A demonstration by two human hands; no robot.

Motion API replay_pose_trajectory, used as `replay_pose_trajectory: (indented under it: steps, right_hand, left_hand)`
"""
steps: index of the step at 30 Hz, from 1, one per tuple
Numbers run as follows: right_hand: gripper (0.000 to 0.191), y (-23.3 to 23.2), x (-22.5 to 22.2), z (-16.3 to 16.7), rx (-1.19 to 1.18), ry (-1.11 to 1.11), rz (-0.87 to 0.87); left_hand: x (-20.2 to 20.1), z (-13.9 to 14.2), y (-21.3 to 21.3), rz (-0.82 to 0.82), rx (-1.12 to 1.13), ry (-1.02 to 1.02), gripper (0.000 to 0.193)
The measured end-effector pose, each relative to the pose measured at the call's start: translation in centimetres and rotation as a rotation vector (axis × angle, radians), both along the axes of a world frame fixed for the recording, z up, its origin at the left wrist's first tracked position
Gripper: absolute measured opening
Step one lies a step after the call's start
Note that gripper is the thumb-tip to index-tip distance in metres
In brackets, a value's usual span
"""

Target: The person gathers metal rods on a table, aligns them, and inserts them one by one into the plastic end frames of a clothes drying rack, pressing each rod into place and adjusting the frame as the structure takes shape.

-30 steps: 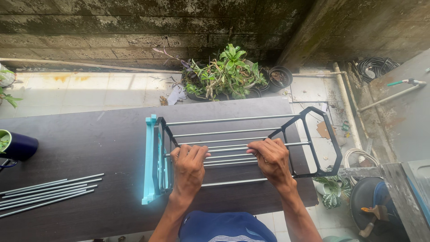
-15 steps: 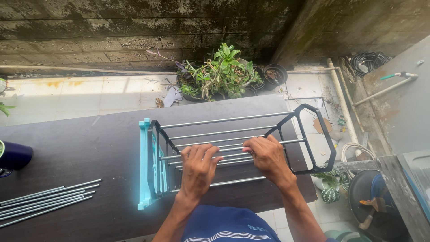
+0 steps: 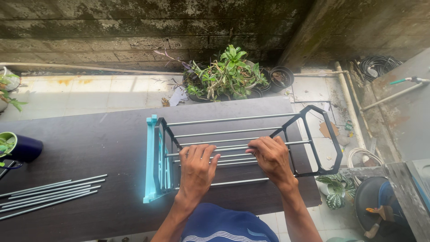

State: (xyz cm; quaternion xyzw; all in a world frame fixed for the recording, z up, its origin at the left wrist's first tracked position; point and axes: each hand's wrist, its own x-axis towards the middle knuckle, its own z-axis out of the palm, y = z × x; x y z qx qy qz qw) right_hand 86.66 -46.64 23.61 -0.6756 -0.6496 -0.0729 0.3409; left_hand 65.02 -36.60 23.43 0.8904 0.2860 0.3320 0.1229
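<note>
A rack made of several silver metal rods between two black end frames lies on its side on a dark table. The right black end frame overhangs the table's right end. A light blue plastic end piece stands against the left black frame. My left hand rests on the middle rods, fingers curled over one. My right hand grips the same middle rod just to the right of it.
Several loose silver rods lie at the table's left front. A dark blue pot with a plant sits at the left edge. Potted plants stand on the tiled floor behind, before a mossy wall. Pipes, a hose coil and a basin crowd the right.
Both hands have shifted slightly along the middle rods and closed in on one rod. The rack has stayed in about the same place on the table.
</note>
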Motion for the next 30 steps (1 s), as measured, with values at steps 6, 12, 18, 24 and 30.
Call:
replay_pose_trajectory:
  steps: [6,12,18,24,30]
  right_hand:
    - [0.011,0.0,-0.2,0.6,0.033,-0.017,0.022]
    - [0.012,-0.1,0.3,0.7,-0.071,-0.012,0.015]
    - [0.011,0.1,0.3,0.3,-0.149,-0.05,-0.006]
    - [0.017,0.3,0.6,0.4,-0.148,0.0,0.049]
    - [0.01,0.3,0.4,0.3,-0.04,-0.019,0.076]
  left_hand:
    - [-0.7,0.1,-0.2,0.056,0.028,0.012,0.019]
    - [-0.5,-0.2,-0.1,0.059,0.034,-0.017,0.016]
    - [-0.5,-0.5,0.1,0.055,0.034,-0.057,0.015]
    - [-0.5,-1.1,0.4,0.039,0.031,-0.039,0.012]
    - [-0.4,-0.9,0.4,0.043,0.016,-0.057,0.01]
